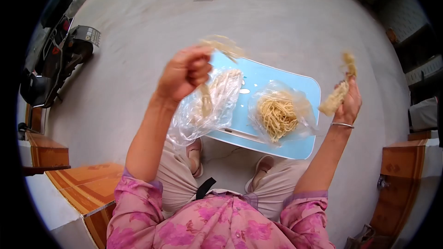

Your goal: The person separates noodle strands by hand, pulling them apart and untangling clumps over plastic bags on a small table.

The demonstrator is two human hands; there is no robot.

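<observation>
My left hand (185, 73) is raised over the left side of a small blue table (302, 80), its fingers closed on a bunch of noodles (224, 46) whose strands are blurred by motion. Some strands also hang below the fist. Out past the table's right edge, my right hand (351, 102) grips another bunch of noodles (334, 99), with part of it sticking up above the fingers. A clear plastic bag (191, 122) with pale contents lies under my left hand. To its right, a heap of yellowish noodles (278, 116) rests on an open plastic bag (303, 106).
A parked scooter (57, 55) stands on the grey floor (138, 14) at the left. Orange-brown tiled ledges (90, 182) flank me on both sides. My knees and shoes (260, 168) are close to the table's near edge.
</observation>
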